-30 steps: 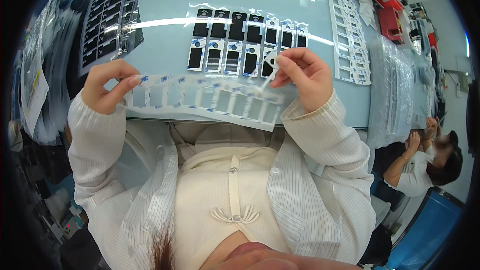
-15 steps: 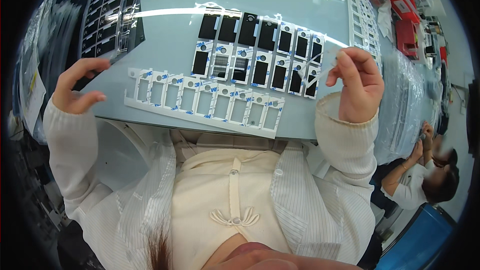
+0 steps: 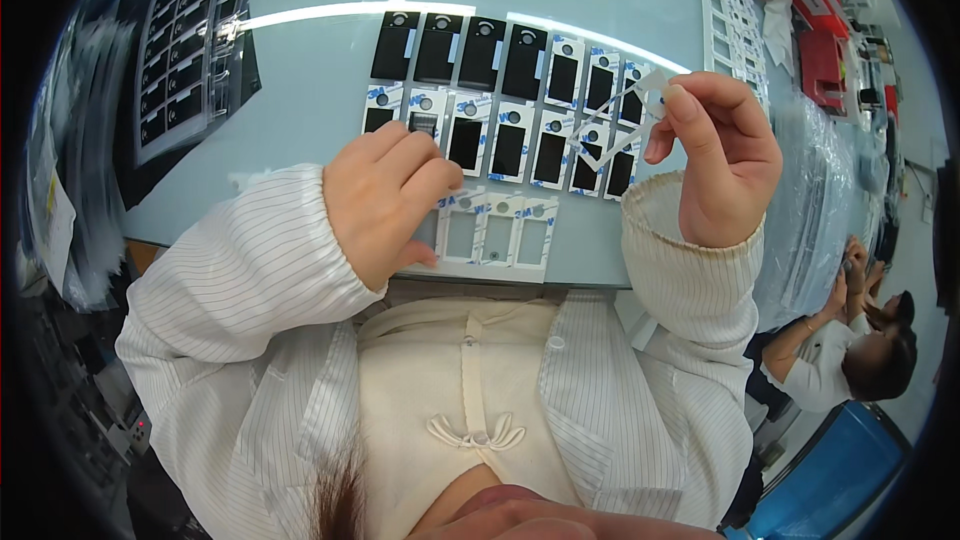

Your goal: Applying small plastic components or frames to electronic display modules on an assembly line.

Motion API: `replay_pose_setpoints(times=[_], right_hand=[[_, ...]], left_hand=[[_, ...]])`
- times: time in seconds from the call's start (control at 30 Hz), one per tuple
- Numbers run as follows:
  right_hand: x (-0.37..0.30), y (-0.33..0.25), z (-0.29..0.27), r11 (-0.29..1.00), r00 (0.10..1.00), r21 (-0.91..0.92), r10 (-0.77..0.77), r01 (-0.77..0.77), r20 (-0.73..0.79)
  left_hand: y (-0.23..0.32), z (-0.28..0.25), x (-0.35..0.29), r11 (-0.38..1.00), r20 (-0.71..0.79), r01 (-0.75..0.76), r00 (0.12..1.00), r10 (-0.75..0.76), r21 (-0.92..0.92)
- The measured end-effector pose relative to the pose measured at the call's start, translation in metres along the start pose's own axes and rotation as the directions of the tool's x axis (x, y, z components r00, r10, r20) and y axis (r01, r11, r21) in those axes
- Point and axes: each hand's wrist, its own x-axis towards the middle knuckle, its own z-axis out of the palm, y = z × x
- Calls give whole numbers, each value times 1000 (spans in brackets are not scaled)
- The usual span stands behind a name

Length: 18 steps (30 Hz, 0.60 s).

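Observation:
My right hand point(image 3: 722, 155) pinches a thin, see-through rectangular film frame point(image 3: 600, 143) between thumb and fingers, above the right end of two rows of small black plates point(image 3: 484, 52). My left hand point(image 3: 385, 195) reaches over the near row, palm down. Its fingers are bent and the thumb is apart, with nothing seen in it. Beneath it lies a white sheet of adhesive frames point(image 3: 497, 230) with blue print, its left part hidden by my hand and sleeve. Several plates, such as a framed plate point(image 3: 512, 143), carry white-and-blue borders; those at the far left are plain black.
A tray of black plates point(image 3: 185, 50) lies at the far left beside stacked clear plastic sleeves point(image 3: 95, 160). Another white frame sheet point(image 3: 730, 30) lies at the far right, near red bins point(image 3: 822, 65) and bagged plastic point(image 3: 805, 180). Further right, a person point(image 3: 840, 350) works.
My left hand has swung in from the left and now covers much of the white frame sheet. My right hand stays nearly in place, holding the film frame. The view has shifted slightly.

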Motion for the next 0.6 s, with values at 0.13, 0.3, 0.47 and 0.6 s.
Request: replay_pose_setpoints(times=[0.13, 0.3, 0.47, 0.6], right_hand=[[11, 4, -3, 1000, 1000, -16, 7, -7, 19], [41, 14, -4, 973, 963, -159, 195, -166, 184], [75, 35, -8, 959, 935, -263, 188, -108, 302], [92, 36, -8, 948, 888, -236, 290, -215, 357]], left_hand=[[0, -2, 4, 1000, 29, -21, 999, 22, -21], [-8, -7, 11, 993, 22, -88, 996, 90, -84], [-10, -12, 26, 972, -82, -196, 979, 186, -133], [-12, -16, 37, 974, -47, -181, 983, 176, -139]])
